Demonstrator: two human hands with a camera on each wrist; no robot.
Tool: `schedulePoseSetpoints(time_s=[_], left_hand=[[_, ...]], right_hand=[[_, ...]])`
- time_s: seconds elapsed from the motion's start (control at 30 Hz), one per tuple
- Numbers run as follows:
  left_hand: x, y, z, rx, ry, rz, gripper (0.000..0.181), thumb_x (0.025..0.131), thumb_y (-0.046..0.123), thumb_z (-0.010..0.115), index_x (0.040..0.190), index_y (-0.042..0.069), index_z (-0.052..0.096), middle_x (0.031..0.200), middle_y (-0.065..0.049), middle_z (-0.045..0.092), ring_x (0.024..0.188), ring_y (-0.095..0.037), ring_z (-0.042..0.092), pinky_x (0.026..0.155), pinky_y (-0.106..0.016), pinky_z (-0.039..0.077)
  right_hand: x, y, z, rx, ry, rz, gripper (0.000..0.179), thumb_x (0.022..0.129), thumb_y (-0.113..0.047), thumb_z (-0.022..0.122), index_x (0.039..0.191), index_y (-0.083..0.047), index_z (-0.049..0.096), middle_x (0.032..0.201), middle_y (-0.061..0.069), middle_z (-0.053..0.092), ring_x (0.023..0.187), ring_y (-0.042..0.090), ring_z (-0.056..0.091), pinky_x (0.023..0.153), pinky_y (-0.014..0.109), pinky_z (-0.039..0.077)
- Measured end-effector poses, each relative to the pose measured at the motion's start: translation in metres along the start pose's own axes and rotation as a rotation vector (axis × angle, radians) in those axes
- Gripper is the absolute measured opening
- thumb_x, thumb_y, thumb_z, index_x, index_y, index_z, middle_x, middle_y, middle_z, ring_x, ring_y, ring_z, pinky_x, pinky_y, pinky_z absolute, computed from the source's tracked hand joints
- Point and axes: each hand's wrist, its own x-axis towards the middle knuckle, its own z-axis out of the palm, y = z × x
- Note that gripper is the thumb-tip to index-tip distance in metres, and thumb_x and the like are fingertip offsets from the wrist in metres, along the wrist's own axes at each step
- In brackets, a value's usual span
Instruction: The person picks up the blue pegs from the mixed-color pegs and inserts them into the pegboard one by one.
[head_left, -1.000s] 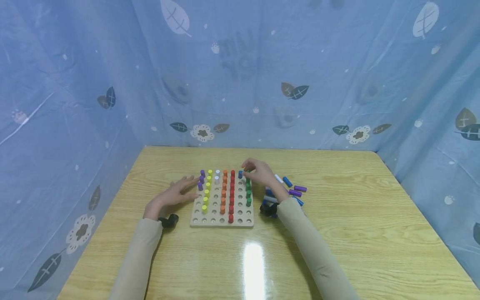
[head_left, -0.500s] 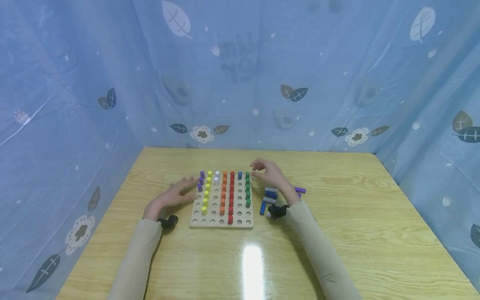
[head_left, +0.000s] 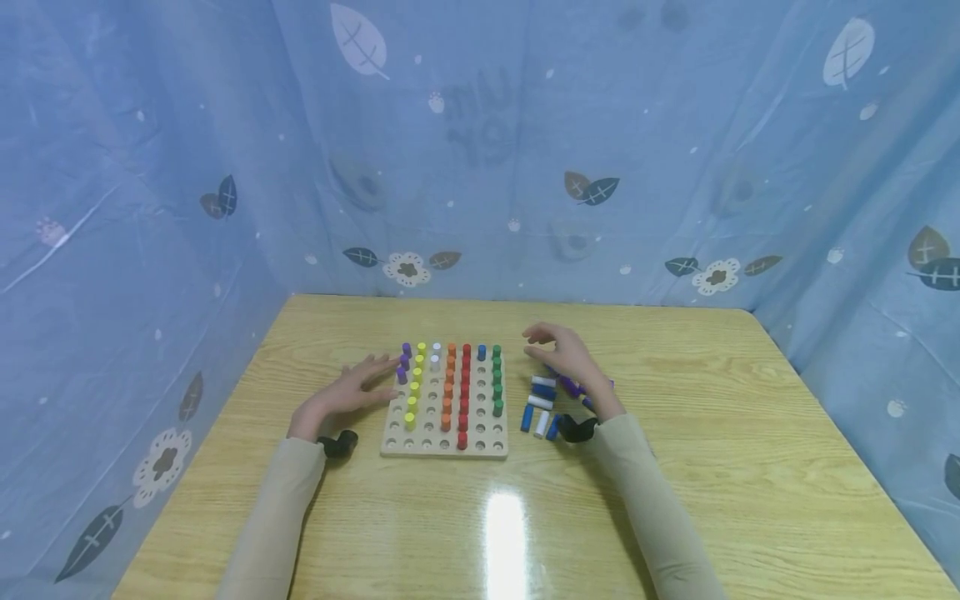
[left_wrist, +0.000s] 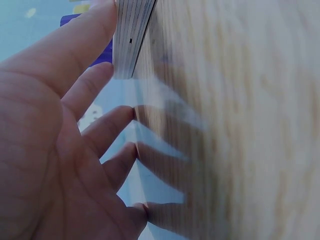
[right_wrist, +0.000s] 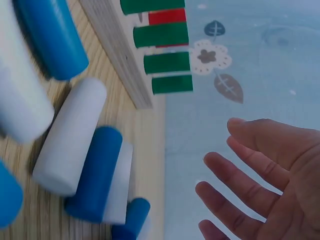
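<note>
A wooden pegboard holds columns of purple, yellow, white, orange, red, blue and green pegs. My left hand rests at the board's left edge, fingers spread; in the left wrist view its thumb and forefinger touch the board's side near a purple peg. Right of the board, my right hand hovers over loose pegs with relaxed fingers and nothing between them. One blue peg stands at the back of its column, beside the green pegs. In the right wrist view a loose white peg lies near a blue peg.
Loose white, blue and purple pegs lie on the wooden table right of the board, some partly hidden by my right hand and wrist. A blue patterned curtain surrounds the table's back and sides.
My right hand has moved right, away from the blue peg at the back of the board, and now hovers over the loose pegs. My left hand has stayed in place.
</note>
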Motion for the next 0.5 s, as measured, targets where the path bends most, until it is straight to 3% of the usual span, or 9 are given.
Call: schedulePoseSetpoints(time_s=[0.5], left_hand=[[0.000, 0.000, -0.001, 0.010, 0.003, 0.007, 0.069, 0.089, 0.042, 0.058, 0.147, 0.020, 0.027, 0.154, -0.017, 0.013, 0.141, -0.039, -0.001, 0.107, -0.063, -0.014]], right_hand=[[-0.020, 0.016, -0.024, -0.007, 0.008, -0.002, 0.034, 0.090, -0.019, 0.062, 0.120, -0.004, 0.059, 0.119, 0.019, 0.061, 0.112, 0.036, 0.053, 0.092, 0.057, 0.043]])
